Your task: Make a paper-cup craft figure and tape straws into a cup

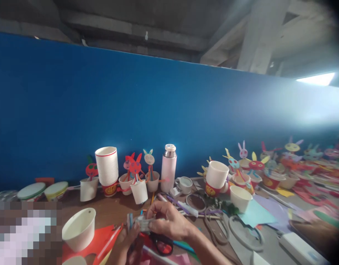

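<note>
Both hands meet low at the centre over the table. My right hand curls its fingers round a small pale, whitish piece that I cannot name. My left hand comes up from below and pinches the same piece at its left end. Black-handled scissors lie just under the hands on red paper. A white paper cup stands to the left of the hands.
A tall stack of white cups, a white flask and cups with paper bunny figures line the blue wall. More bunny crafts, coloured paper sheets and a white box cover the right side.
</note>
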A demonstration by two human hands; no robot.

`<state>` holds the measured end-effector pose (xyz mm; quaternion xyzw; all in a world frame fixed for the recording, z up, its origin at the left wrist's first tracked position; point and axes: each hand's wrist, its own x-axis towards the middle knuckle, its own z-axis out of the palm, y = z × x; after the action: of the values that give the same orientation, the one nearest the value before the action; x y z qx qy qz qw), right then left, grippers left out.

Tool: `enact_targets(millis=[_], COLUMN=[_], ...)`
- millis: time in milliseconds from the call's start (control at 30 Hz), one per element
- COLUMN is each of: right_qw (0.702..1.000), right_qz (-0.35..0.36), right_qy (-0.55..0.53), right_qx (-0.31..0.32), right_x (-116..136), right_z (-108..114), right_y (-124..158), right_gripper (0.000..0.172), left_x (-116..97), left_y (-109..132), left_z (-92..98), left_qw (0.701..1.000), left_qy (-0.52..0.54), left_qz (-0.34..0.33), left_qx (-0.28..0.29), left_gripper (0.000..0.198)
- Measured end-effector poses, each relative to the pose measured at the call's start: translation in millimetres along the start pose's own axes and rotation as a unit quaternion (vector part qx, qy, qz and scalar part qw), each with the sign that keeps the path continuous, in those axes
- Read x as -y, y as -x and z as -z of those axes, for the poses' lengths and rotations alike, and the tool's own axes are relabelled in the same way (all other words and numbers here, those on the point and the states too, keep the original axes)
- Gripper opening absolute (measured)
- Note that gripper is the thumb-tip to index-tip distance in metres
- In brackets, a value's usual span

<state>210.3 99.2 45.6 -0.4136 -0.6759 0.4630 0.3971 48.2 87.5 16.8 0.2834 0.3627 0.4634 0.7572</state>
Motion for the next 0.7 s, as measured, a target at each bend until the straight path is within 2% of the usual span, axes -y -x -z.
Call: enact_targets(millis=[133, 333, 500, 700], right_qw=[1.000, 0.998, 0.999, 0.999], right_qz=[-0.002, -0.022, -0.014, -0.031], right_qy=[0.023, 0.053, 0.040, 0.023], right_qx=[-0.007, 0.003, -0.007, 0.010], right_x=[0, 2, 0, 1], right_z=[-6, -11, -10, -12], right_y=[0, 1, -1, -1], right_gripper=[0.014, 0.020, 0.019, 0.008], left_x=[-3, -5, -4, 0], left_y=[-9, -19, -22, -31], left_z=[9.8, 24.2, 23.8, 16.6], left_qw=[0.997, 0.990, 0.993, 0.998], left_qy=[-0.037, -0.051, -0.056, -0.029], left_qz=[-0.002, 0.015, 0.017, -0.048], left_qx=[0.063, 0.127, 0.102, 0.039], left_gripper=[0.042, 0.038, 0.049, 0.045])
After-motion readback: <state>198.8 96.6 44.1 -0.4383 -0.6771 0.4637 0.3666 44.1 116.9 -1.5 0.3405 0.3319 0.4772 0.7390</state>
